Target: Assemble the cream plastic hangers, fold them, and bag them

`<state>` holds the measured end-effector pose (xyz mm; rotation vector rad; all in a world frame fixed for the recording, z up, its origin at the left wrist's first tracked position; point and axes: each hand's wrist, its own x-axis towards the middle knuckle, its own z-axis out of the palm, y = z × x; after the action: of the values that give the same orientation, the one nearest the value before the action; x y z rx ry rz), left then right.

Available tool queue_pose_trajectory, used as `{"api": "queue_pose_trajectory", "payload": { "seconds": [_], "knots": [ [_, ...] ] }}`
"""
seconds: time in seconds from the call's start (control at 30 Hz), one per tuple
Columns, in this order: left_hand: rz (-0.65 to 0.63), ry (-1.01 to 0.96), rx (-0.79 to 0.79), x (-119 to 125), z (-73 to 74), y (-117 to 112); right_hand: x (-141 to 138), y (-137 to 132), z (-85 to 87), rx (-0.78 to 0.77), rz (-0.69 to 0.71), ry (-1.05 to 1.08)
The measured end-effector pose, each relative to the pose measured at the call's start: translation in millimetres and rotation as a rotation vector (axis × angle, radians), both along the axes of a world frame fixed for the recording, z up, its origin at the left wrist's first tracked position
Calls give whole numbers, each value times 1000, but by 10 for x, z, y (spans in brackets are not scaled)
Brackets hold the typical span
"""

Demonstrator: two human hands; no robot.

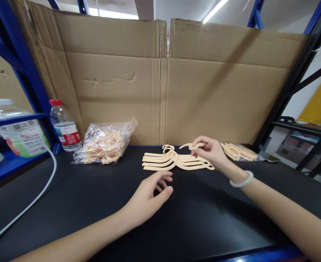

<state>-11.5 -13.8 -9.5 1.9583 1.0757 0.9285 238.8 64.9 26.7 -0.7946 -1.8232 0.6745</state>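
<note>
Two hands are well apart over the black bench; the right hand has thumb and fingers pinched on a curved beige piece, one slim end of which points out to the left; a pale beaded bracelet circles that wrist; the left hand is loosely curled and holds nothing, its thumb and fingers parted, just in front of the beige hangers; whether it touches the bench I cannot tell. Those hangers lie in an overlapping row at the middle of the bench, hooks toward the back; the right hand is over their right end, with the pinched piece near the hooks.

Left of the row is a clear bag of more beige pieces; to the right lies a flatter bag of similar ones; farther left stand a red-capped bottle and a white-capped jug; a white cable curves across the bench's left side; cardboard stands behind everything.
</note>
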Motion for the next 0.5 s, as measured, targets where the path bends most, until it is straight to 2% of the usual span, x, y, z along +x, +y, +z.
{"api": "queue_pose_trajectory", "payload": {
  "seconds": [0.1,0.17,0.33,0.5],
  "knots": [
    [-77,-229,-310,94,24,-83,-351,-340,-72,-57,222,11],
    [-97,-333,-427,116,52,-110,-479,-502,-110,0,281,-54],
    [-35,-485,-500,88,88,-113,-524,-628,-157,133,281,-213],
    [12,-576,-501,73,69,-86,-526,-607,-190,130,273,-213]
  ]
}}
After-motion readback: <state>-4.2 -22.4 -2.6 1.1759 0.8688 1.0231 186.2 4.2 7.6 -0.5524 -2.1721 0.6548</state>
